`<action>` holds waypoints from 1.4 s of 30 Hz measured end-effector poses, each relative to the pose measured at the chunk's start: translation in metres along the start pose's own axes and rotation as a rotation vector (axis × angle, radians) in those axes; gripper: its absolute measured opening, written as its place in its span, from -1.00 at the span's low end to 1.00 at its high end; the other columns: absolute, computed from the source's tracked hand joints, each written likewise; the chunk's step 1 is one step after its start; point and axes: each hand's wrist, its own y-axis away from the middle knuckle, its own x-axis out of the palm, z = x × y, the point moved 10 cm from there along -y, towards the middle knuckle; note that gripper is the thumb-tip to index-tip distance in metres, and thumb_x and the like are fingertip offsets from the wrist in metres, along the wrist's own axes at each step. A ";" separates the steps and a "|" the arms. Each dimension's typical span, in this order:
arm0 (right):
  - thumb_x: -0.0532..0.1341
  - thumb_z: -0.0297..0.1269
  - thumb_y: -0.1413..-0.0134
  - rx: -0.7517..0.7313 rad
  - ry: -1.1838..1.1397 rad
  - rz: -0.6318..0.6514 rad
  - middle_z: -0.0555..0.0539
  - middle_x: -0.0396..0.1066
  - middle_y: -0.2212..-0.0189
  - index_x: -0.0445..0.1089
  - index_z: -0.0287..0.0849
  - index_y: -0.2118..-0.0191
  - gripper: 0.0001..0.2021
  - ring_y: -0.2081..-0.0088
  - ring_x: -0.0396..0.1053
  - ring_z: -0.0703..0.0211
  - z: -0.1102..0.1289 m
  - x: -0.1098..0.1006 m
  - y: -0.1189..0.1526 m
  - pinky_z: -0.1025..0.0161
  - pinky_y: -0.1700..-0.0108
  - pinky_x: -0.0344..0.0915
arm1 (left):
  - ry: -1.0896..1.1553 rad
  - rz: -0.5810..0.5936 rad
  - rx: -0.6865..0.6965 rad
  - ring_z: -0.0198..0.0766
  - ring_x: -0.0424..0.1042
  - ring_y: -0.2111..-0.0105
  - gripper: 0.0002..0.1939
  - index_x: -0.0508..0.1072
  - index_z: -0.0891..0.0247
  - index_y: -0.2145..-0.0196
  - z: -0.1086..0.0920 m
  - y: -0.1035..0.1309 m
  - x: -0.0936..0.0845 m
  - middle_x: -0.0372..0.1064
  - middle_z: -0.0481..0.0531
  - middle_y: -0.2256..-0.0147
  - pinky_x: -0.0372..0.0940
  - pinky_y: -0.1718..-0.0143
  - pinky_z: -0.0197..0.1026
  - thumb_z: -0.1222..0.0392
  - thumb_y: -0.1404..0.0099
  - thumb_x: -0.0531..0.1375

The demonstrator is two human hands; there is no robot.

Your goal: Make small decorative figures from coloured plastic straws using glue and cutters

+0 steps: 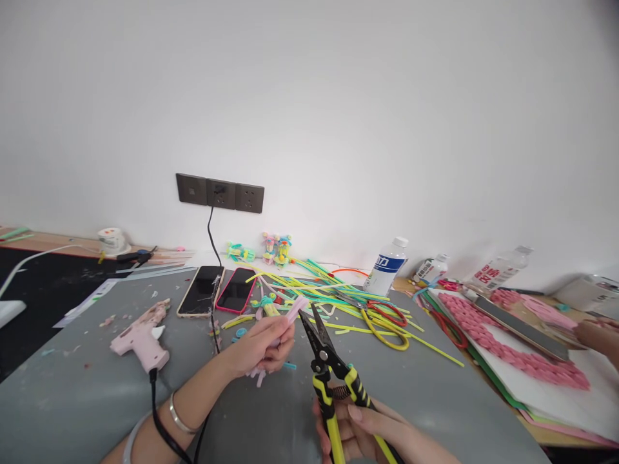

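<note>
In my left hand [271,345] is a bundle of pale pink pipe cleaners [297,309], the fingers wrapped round it. Its upper end sticks out toward the right, and short pink ends hang below the fist. My right hand [358,428] grips black-and-yellow wire cutters [326,357] by the handles. The cutters' jaws are spread, pointing up, close beside the upper end of the pink bundle. Behind the hands lie loose yellow and green pipe cleaners [338,290] and scissors [387,322] with red and yellow handles.
A pink glue gun [145,338] with a black cord rests at left. Two phones [200,293] lie near small pipe-cleaner figures [276,250]. A bottle [385,266] stands by the wall. At right, another person's hand [599,338] is near a pink braided piece [503,348].
</note>
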 end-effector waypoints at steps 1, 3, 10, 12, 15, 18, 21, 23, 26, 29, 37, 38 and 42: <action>0.36 0.02 -0.02 -0.003 -0.001 0.003 -0.20 0.52 0.27 0.47 -0.26 0.08 -0.53 0.22 0.48 0.03 0.001 0.001 0.000 0.10 0.08 0.33 | -0.018 0.000 -0.009 -0.53 -0.24 0.78 -0.57 0.14 0.22 0.44 0.001 0.000 0.000 -0.11 -0.30 0.67 -0.21 0.74 -0.39 -0.17 -0.41 0.03; 0.36 0.01 -0.02 -0.011 -0.008 0.007 -0.21 0.52 0.24 0.47 -0.25 0.07 -0.53 0.22 0.49 0.02 0.003 0.001 0.000 0.08 0.07 0.33 | -0.052 0.005 -0.033 -0.52 -0.26 0.75 -0.56 0.14 0.22 0.44 0.002 0.001 0.001 -0.12 -0.29 0.67 -0.24 0.73 -0.37 -0.19 -0.39 0.05; 0.33 0.00 -0.07 -0.019 0.009 -0.021 -0.17 0.49 0.30 0.46 -0.27 0.09 -0.57 0.25 0.48 0.05 0.000 -0.002 0.001 0.12 0.09 0.31 | -0.157 0.019 -0.145 -0.49 -0.25 0.69 -0.51 0.12 0.20 0.46 0.011 0.003 0.004 -0.12 -0.27 0.64 -0.28 0.68 -0.32 -0.27 -0.33 0.08; 0.33 0.02 -0.06 -0.032 0.013 -0.068 -0.15 0.47 0.34 0.44 -0.28 0.13 -0.57 0.31 0.45 0.09 -0.001 -0.007 0.000 0.16 0.15 0.31 | -0.180 0.008 -0.162 -0.49 -0.24 0.68 -0.49 0.11 0.20 0.47 0.012 0.004 0.003 -0.12 -0.26 0.63 -0.29 0.67 -0.31 -0.29 -0.31 0.09; 0.33 0.06 -0.02 -0.036 0.029 -0.127 -0.10 0.42 0.41 0.41 -0.27 0.17 -0.55 0.41 0.38 0.16 -0.004 -0.012 -0.001 0.22 0.28 0.27 | -0.202 0.006 -0.163 -0.50 -0.22 0.68 -0.48 0.09 0.20 0.49 0.010 0.004 0.004 -0.11 -0.25 0.62 -0.29 0.66 -0.31 -0.29 -0.31 0.09; 0.34 0.07 0.00 -0.034 0.054 -0.156 -0.05 0.37 0.46 0.38 -0.27 0.20 -0.53 0.46 0.31 0.20 -0.004 -0.014 0.001 0.24 0.33 0.19 | -0.215 0.000 -0.147 -0.49 -0.21 0.67 -0.48 0.10 0.21 0.49 0.007 0.004 0.004 -0.10 -0.25 0.62 -0.28 0.67 -0.31 -0.29 -0.30 0.10; 0.32 0.06 -0.04 -0.050 0.097 -0.163 -0.04 0.34 0.46 0.36 -0.27 0.21 -0.56 0.44 0.30 0.20 -0.002 -0.015 0.005 0.24 0.33 0.13 | -0.226 0.025 -0.140 -0.48 -0.19 0.67 -0.49 0.11 0.21 0.49 0.006 0.004 0.007 -0.10 -0.24 0.62 -0.26 0.67 -0.31 -0.27 -0.32 0.08; 0.30 0.03 -0.08 -0.055 0.133 -0.174 -0.04 0.34 0.45 0.35 -0.27 0.22 -0.59 0.42 0.29 0.21 -0.004 -0.017 0.005 0.25 0.32 0.13 | -0.230 0.039 -0.133 -0.48 -0.18 0.67 -0.50 0.11 0.21 0.50 0.006 0.004 0.008 -0.10 -0.24 0.62 -0.26 0.67 -0.31 -0.26 -0.33 0.08; 0.32 0.05 -0.05 -0.049 0.113 -0.179 0.02 0.29 0.51 0.30 -0.24 0.24 -0.58 0.49 0.24 0.29 -0.014 -0.020 -0.001 0.30 0.40 0.09 | -0.229 0.035 -0.141 -0.48 -0.17 0.66 -0.50 0.11 0.21 0.50 0.007 0.004 0.008 -0.11 -0.24 0.62 -0.25 0.66 -0.31 -0.25 -0.33 0.09; 0.37 0.12 0.08 -0.045 0.046 -0.207 0.13 0.16 0.62 0.22 -0.18 0.30 -0.51 0.64 0.08 0.41 -0.025 -0.026 -0.011 0.36 0.55 -0.06 | -0.257 0.016 -0.144 -0.48 -0.18 0.66 -0.50 0.12 0.21 0.50 0.007 0.004 0.006 -0.10 -0.24 0.62 -0.25 0.65 -0.30 -0.25 -0.34 0.08; 0.35 0.07 0.02 -0.014 0.027 -0.180 0.20 0.11 0.66 0.19 -0.15 0.30 -0.56 0.71 -0.05 0.47 -0.022 -0.023 -0.011 0.39 0.60 -0.14 | -0.244 -0.006 -0.123 -0.46 -0.18 0.65 -0.52 0.13 0.21 0.49 0.005 0.004 0.002 -0.08 -0.22 0.62 -0.26 0.65 -0.30 -0.22 -0.36 0.07; 0.34 0.05 0.00 0.003 0.026 -0.155 0.19 0.11 0.66 0.19 -0.15 0.30 -0.58 0.71 -0.05 0.47 -0.019 -0.021 -0.009 0.39 0.60 -0.15 | -0.240 -0.007 -0.120 -0.46 -0.18 0.65 -0.52 0.12 0.21 0.50 0.005 0.004 0.003 -0.09 -0.22 0.62 -0.26 0.65 -0.30 -0.22 -0.35 0.07; 0.32 0.05 -0.01 -0.046 0.027 -0.064 0.16 0.11 0.62 0.24 -0.18 0.30 -0.59 0.68 0.01 0.44 0.008 -0.017 -0.003 0.36 0.55 -0.02 | -0.248 -0.045 -0.114 -0.47 -0.20 0.66 -0.52 0.12 0.21 0.51 0.004 0.004 -0.003 -0.09 -0.22 0.63 -0.26 0.66 -0.31 -0.21 -0.35 0.09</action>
